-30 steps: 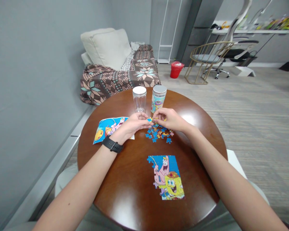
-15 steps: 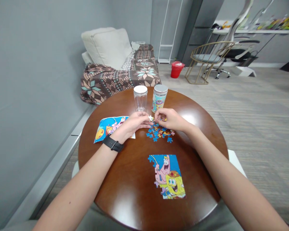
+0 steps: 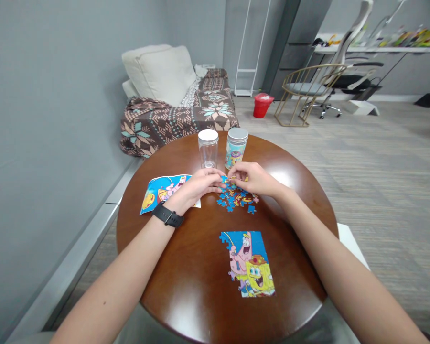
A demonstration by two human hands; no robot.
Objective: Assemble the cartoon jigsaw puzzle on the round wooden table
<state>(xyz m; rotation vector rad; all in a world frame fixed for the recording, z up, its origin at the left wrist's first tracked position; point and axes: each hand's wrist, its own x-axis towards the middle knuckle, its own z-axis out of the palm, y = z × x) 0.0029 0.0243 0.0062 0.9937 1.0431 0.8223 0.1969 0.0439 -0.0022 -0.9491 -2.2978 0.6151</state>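
Observation:
At the far side of the loose puzzle pieces, my left hand has its thumb and fingers closed on a blue puzzle piece. My right hand pinches at the pile's back edge, fingertips together on what looks like a small puzzle piece, mostly hidden by the fingers. Nearer to me lies the partly joined cartoon puzzle, its left edge jagged. A printed picture sheet sits partly under my left wrist and hand.
A clear jar with a white lid and a printed jar with a silvery lid stand just beyond my hands. Everything rests on a round brown table. A covered sofa, a red bin and a gold chair are behind it.
The piece at my left fingertips showed its pale side before and now shows blue. My right hand has shifted very slightly left. The joined puzzle stays put.

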